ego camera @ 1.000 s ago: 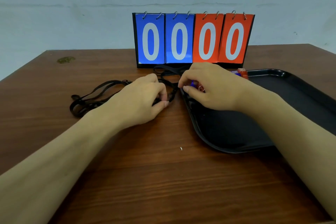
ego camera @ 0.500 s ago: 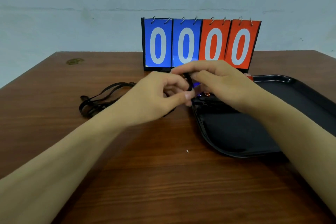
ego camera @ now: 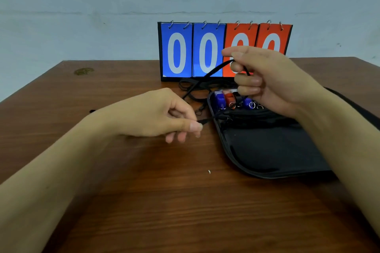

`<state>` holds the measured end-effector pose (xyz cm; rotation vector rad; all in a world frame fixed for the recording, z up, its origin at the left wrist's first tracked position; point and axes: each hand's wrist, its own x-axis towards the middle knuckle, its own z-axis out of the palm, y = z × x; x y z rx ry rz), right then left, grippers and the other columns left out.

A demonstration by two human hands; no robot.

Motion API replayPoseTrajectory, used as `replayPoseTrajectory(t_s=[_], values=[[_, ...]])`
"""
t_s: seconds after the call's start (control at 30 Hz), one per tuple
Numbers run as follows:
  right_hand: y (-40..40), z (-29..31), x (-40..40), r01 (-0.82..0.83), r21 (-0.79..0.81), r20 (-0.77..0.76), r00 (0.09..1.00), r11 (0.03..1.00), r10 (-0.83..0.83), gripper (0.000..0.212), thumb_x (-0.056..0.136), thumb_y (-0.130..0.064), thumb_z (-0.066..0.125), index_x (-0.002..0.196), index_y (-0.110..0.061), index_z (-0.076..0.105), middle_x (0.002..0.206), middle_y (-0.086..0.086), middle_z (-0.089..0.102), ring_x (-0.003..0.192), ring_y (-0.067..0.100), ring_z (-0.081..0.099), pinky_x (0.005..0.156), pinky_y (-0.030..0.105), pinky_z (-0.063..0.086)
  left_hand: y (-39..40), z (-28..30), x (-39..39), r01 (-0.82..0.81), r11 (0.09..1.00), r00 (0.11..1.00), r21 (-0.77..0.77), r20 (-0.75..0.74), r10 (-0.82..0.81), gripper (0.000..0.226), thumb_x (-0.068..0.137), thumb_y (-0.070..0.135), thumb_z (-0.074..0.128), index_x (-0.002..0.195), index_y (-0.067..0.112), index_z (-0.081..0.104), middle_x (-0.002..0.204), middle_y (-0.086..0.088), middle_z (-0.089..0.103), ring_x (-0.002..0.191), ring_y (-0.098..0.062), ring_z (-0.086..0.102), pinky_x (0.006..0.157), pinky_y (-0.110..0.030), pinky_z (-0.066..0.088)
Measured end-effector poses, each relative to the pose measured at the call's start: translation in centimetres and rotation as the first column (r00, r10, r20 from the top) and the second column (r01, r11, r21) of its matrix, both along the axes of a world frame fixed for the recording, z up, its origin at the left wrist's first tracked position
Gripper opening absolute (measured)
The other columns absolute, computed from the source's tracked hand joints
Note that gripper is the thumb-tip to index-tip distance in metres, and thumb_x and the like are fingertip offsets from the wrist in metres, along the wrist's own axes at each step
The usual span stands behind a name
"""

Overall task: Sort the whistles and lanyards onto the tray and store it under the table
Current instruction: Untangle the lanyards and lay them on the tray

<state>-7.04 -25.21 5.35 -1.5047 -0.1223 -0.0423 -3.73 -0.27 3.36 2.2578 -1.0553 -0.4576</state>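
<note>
With whistles (ego camera: 228,99) already in the tray (ego camera: 267,150), both the left hand (ego camera: 164,117) and right hand (ego camera: 265,80) pinch one lanyard (ego camera: 213,71), more tangled at twelve o'clock, tray unstored.

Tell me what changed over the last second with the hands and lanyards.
The right hand rose from the tray's near corner, lifting a black lanyard in front of the scoreboard. The left hand shifted right and now pinches the lanyard's lower end beside the tray. The whistles on the tray, the tray and the scoreboard stayed put.
</note>
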Motion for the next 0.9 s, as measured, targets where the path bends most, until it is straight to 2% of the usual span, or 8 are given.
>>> replayPoseTrajectory(t_s=[0.13, 0.27, 0.37, 0.47, 0.53, 0.7, 0.83, 0.9], values=[[-1.1, 0.3, 0.2, 0.078, -0.048, 0.043, 0.996, 0.996, -0.076, 0.023, 0.104, -0.018, 0.055, 0.121, -0.012, 0.069, 0.074, -0.004, 0.052, 0.051, 0.008, 0.024, 0.045, 0.019, 0.022, 0.6, 0.0, 0.6, -0.035, 0.998, 0.999, 0.048, -0.010, 0.035, 0.019, 0.093, 0.045, 0.067, 0.084, 0.032, 0.079, 0.074, 0.006, 0.076, 0.055, -0.006, 0.063, 0.067, -0.018, 0.052], [-1.6, -0.1, 0.2, 0.207, -0.391, 0.189, 0.972, 0.897, -0.142, 0.019, 0.102, -0.023, 0.060, 0.116, -0.021, 0.073, 0.071, 0.002, 0.046, 0.051, 0.008, 0.029, 0.046, 0.018, 0.031, 1.2, 0.1, 1.3, -0.072, 0.993, 0.997, 0.091, 0.020, 0.071, 0.022, 0.093, 0.047, 0.066, 0.083, 0.031, 0.078, 0.073, 0.006, 0.076, 0.055, -0.006, 0.062, 0.068, -0.022, 0.052], [-1.6, -0.2, 0.0, 0.283, -0.568, 0.265, 0.952, 0.773, -0.153, 0.017, 0.100, -0.031, 0.063, 0.111, -0.027, 0.075, 0.066, -0.014, 0.060, 0.050, 0.004, 0.049, 0.050, 0.010, 0.040, 1.6, 0.0, 1.7, -0.097, 0.984, 0.994, 0.147, 0.071, 0.087, 0.022, 0.093, 0.048, 0.065, 0.084, 0.031, 0.077, 0.073, 0.009, 0.076, 0.056, -0.004, 0.063, 0.067, -0.019, 0.051], [-1.3, -0.1, -0.3, 0.280, -0.658, 0.266, 0.955, 0.699, -0.132, 0.016, 0.098, -0.037, 0.063, 0.107, -0.032, 0.076, 0.087, -0.012, 0.076, 0.081, -0.007, 0.069, 0.057, 0.002, 0.044, 1.6, -0.2, 2.0, -0.141, 0.979, 0.986, 0.145, 0.113, 0.125, 0.020, 0.094, 0.046, 0.065, 0.087, 0.031, 0.075, 0.074, 0.012, 0.076, 0.057, -0.002, 0.063, 0.065, -0.015, 0.050], [-0.9, -0.1, -0.5, 0.238, -0.667, 0.242, 0.965, 0.706, -0.097, 0.015, 0.100, -0.030, 0.062, 0.107, -0.029, 0.075, 0.091, -0.010, 0.078, 0.086, -0.007, 0.070, 0.060, 0.002, 0.045, 1.5, -0.3, 2.0, -0.151, 0.982, 0.979, 0.115, 0.158, 0.132, 0.013, 0.095, 0.044, 0.066, 0.090, 0.033, 0.073, 0.077, 0.013, 0.076, 0.062, -0.001, 0.065, 0.064, -0.012, 0.048], [0.2, 0.3, -1.5, 0.124, -0.600, 0.227, 0.974, 0.791, 0.019, 0.021, 0.104, -0.017, 0.057, 0.119, -0.018, 0.070, 0.100, -0.002, 0.079, 0.058, -0.008, 0.063, 0.050, 0.002, 0.041, 0.9, -0.9, 1.9, -0.194, 0.981, 0.912, -0.030, 0.364, 0.191, 0.024, 0.090, 0.058, 0.062, 0.104, 0.040, 0.069, 0.096, 0.019, 0.070, 0.093, 0.005, 0.063, 0.072, -0.008, 0.046], [0.5, 0.3, -1.7, 0.036, -0.529, 0.272, 0.954, 0.848, 0.129, 0.020, 0.104, -0.019, 0.056, 0.117, -0.026, 0.070, 0.103, -0.003, 0.079, 0.052, 0.041, 0.032, 0.048, 0.029, 0.027, -0.3, -2.0, 1.7, -0.125, 0.969, 0.871, -0.213, 0.444, 0.210, 0.034, 0.098, 0.046, 0.060, 0.130, 0.032, 0.062, 0.116, 0.024, 0.061, 0.105, 0.010, 0.056, 0.081, -0.004, 0.043], [0.4, 0.3, -1.5, -0.033, -0.425, 0.284, 0.944, 0.904, 0.168, 0.020, 0.104, -0.015, 0.054, 0.115, -0.022, 0.070, 0.101, 0.000, 0.079, 0.053, 0.034, 0.020, 0.049, 0.034, 0.021, -0.7, -2.5, 1.6, -0.080, 0.980, 0.871, -0.181, 0.466, 0.157, 0.028, 0.101, 0.040, 0.058, 0.128, 0.032, 0.065, 0.114, 0.024, 0.064, 0.104, 0.008, 0.055, 0.083, -0.007, 0.043]])
